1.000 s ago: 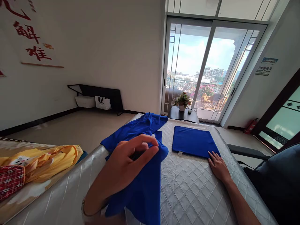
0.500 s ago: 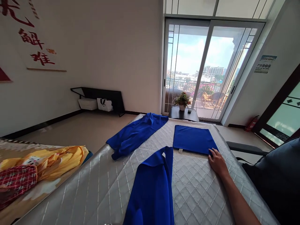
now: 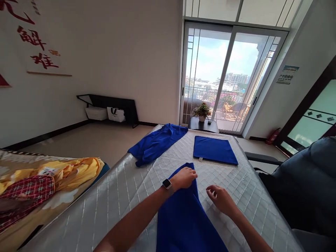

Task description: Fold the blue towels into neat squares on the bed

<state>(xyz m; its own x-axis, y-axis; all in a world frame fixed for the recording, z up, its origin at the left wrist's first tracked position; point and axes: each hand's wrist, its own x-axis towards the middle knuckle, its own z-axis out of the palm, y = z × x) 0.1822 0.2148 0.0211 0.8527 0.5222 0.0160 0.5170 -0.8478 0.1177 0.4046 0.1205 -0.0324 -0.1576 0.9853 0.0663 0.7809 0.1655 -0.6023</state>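
A long blue garment (image 3: 183, 220) stretches toward me along the near middle of the bed; its exact kind I cannot tell. My left hand (image 3: 185, 177), with a watch (image 3: 167, 183) on the wrist, is closed on its far end, fingers curled over the right edge. To the right, just off the garment, my right hand (image 3: 223, 200) hovers over the quilted grey mattress (image 3: 244, 196), fingers bent and apart, holding nothing. Beyond lies a flat, neatly folded blue cloth (image 3: 215, 150) with a small white tag. A crumpled blue garment (image 3: 160, 143) rests at the far left.
At left, yellow clothing (image 3: 78, 171) and red checked cloth (image 3: 28, 189) lie on another bed. A dark chair (image 3: 307, 182) stands close on the right. Past the bed's far edge are a small table (image 3: 203, 124) with a potted plant (image 3: 202, 110) and sliding glass doors (image 3: 207, 70).
My right hand has left the folded blue cloth and come back toward me. My left hand has entered and taken hold of the long garment's far end, whose lower part has shifted right.
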